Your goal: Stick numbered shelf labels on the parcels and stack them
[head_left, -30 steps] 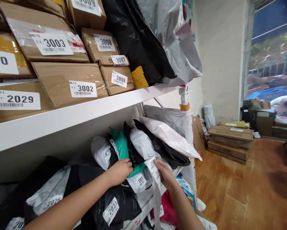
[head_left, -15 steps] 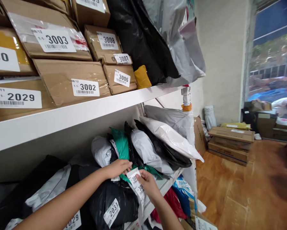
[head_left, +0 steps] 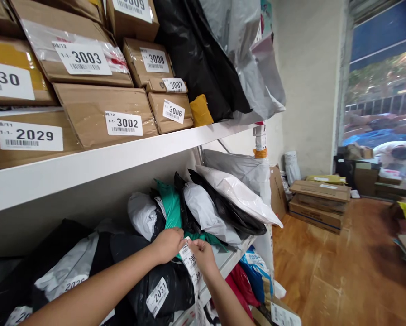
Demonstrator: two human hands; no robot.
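A strip of printed number labels (head_left: 191, 264) hangs down in front of the lower shelf. My right hand (head_left: 203, 256) pinches its upper part from the right. My left hand (head_left: 169, 244) is closed at the strip's top left edge, its fingertips almost meeting those of the right; what lies between them is mostly hidden. Right behind the hands is a green plastic parcel (head_left: 170, 206). Below my left hand lies a black bagged parcel (head_left: 174, 285) with a label reading 2031. A grey-white bagged parcel (head_left: 206, 213) leans behind my right hand.
Above, a white shelf edge (head_left: 121, 158) carries labelled cardboard boxes (head_left: 97, 108) and a large black bag (head_left: 203, 59). Red (head_left: 241, 285) and blue (head_left: 257, 267) parcels are under the lower shelf. Flat boxes (head_left: 318, 208) stand on the wooden floor. A person (head_left: 398, 156) is outside the window.
My hands have come closer together at the top of the label strip. More labels now show below the right hand's fingers. The view has shifted slightly.
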